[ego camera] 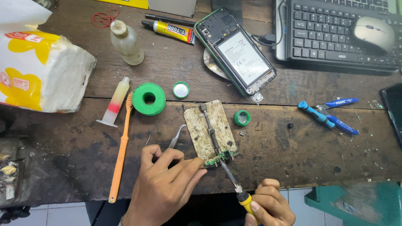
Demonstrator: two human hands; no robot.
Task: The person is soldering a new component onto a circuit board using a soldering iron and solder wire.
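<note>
The right hand (270, 205) grips a yellow-handled soldering iron (240, 193), its tip at the small green circuit board (218, 158) clamped in the holder (210, 129) on the counter (293, 146). The left hand (165, 184) pinches tweezers (176, 137) beside it. A plastic bottle (125, 42) holds clear liquid.

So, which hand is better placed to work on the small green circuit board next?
The right hand, I judge. It grips the yellow-handled soldering iron, whose tip already points at the small green circuit board. The left hand holds the tweezers and rests its fingertips beside the board on the holder.
</note>
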